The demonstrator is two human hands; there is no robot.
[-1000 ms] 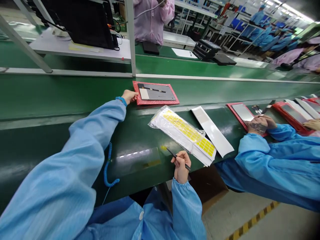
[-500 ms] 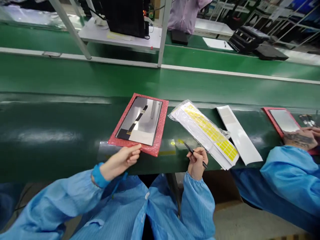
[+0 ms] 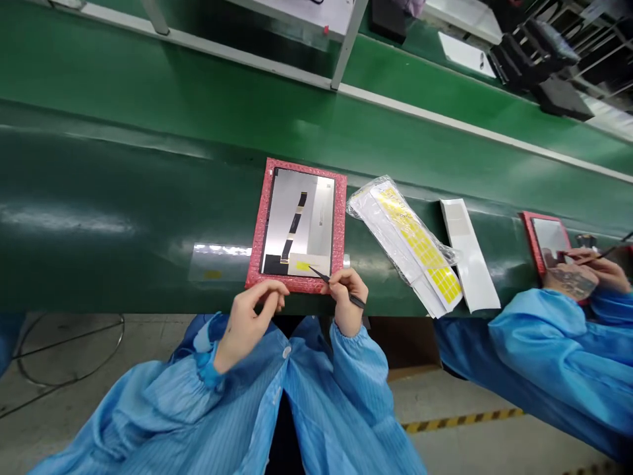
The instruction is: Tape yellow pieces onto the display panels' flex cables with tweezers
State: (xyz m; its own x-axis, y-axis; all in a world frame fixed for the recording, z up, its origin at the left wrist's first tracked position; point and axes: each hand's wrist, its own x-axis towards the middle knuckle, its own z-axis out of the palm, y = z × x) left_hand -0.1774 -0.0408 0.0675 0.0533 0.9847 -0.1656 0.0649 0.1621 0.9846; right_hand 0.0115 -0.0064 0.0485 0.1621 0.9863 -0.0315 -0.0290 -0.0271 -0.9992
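Note:
A red padded tray (image 3: 267,198) lies upright at the near edge of the green bench, carrying a silver panel (image 3: 314,211) with a black flex cable (image 3: 293,227). My left hand (image 3: 250,320) pinches the tray's near edge with curled fingers. My right hand (image 3: 349,300) is closed on black tweezers (image 3: 324,278), whose tip rests at a small yellow sticker (image 3: 302,266) on the panel's lower part.
A clear bag of yellow sticker sheets (image 3: 410,241) and a white strip (image 3: 467,254) lie to the right. A co-worker's hands (image 3: 578,274) work on another red tray (image 3: 537,241) at the far right. A conveyor belt (image 3: 148,72) runs behind the bench.
The tray went from the belt to the bench edge and turned upright. My left hand now pinches its near edge. The tweezers came over the panel with the yellow sticker.

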